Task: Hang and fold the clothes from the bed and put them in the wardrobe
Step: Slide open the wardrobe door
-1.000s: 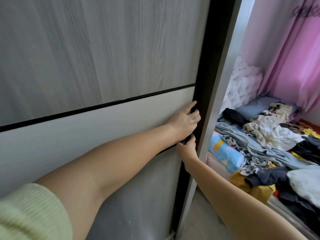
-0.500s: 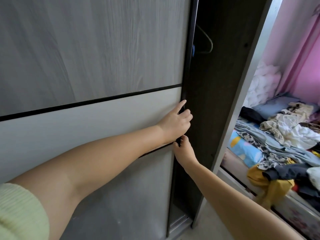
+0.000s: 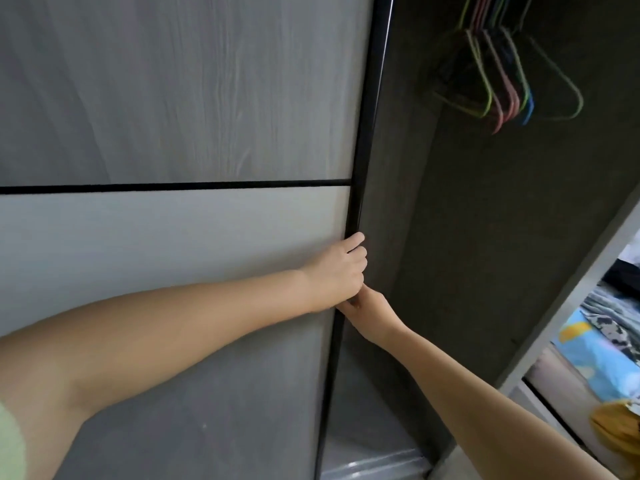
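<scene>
The grey sliding wardrobe door (image 3: 180,98) fills the left of the view, its black edge frame running down the middle. My left hand (image 3: 341,268) grips that black edge with its fingers curled round it. Just below, my right hand (image 3: 369,310) holds the same edge, fingers hidden behind the frame. To the right the dark wardrobe interior (image 3: 485,237) stands open. Several empty coloured hangers (image 3: 502,81) hang at its top. A strip of the bed (image 3: 588,362) with a blue patterned sheet and a yellow garment (image 3: 620,427) shows at the far right.
The wardrobe's grey side panel (image 3: 568,306) slants between the interior and the bed. A pale shiny floor panel (image 3: 374,462) lies at the bottom of the wardrobe. More clothes on the bed are cut off by the frame's right edge.
The sliding door has moved left under both hands, widening the opening. The hangers and dark interior have come into view, and the bed has shifted to the far right.
</scene>
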`<state>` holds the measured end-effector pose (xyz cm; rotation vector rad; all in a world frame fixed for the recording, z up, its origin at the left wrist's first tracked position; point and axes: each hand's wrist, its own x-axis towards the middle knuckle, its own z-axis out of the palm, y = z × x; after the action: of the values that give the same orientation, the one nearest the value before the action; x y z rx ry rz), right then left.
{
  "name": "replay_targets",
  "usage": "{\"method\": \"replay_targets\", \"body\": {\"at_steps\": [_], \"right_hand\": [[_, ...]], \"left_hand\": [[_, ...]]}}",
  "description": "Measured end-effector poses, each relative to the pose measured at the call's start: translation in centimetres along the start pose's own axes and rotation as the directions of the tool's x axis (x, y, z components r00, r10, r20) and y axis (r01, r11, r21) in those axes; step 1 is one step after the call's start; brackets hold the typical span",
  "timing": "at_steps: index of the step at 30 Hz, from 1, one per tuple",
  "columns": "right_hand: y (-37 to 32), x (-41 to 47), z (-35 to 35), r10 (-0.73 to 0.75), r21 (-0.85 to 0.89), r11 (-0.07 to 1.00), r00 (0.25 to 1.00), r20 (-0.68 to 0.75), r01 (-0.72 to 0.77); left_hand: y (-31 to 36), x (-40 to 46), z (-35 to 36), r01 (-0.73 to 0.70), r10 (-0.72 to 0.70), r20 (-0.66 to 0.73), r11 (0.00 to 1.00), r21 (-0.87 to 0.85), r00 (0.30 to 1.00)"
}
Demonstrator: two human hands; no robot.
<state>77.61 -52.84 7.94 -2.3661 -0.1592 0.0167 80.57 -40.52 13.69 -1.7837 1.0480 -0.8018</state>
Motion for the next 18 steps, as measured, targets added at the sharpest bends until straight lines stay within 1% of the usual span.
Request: {"method": "replay_targets", "body": {"at_steps": [4,7,10,12,14,18], "right_hand": [[-2.9,0.3,2.5,-0.111,-0.009,0.994,0.988,0.105,0.113],[-5.3,0.6,4.3,-0.196,-0.07,0.976,0.969,0.152,0.208],[-7.5,0.9,6.2,-0.282,-0.189,0.931,0.944,0.174,0.313],[-8.8,1.0,7.7,-0.332,-0.235,0.899,0.925,0.184,0.37],[-9.9,0.8,9.2,-0.376,-0.247,0.876,0.907,0.188,0.414],[-11.8,0.9,11.4,-0.421,-0.245,0.848,0.878,0.227,0.47]], "left_hand": [[-0.6,-5.3,0.0,0.089,-0.09,-0.012,0.994,-0.06,0.996],[-1.0,-8.9,0.3,0.155,-0.156,-0.018,0.987,-0.041,0.988],[-1.4,-12.2,0.3,0.158,-0.156,0.062,0.987,-0.03,0.986],[-1.6,-14.3,0.4,0.16,-0.154,0.125,0.986,-0.04,0.98],[-1.6,-16.3,0.6,0.177,-0.169,0.167,0.984,-0.035,0.971],[-1.3,-19.3,1.0,0.234,-0.228,0.19,0.972,-0.013,0.955]]}}
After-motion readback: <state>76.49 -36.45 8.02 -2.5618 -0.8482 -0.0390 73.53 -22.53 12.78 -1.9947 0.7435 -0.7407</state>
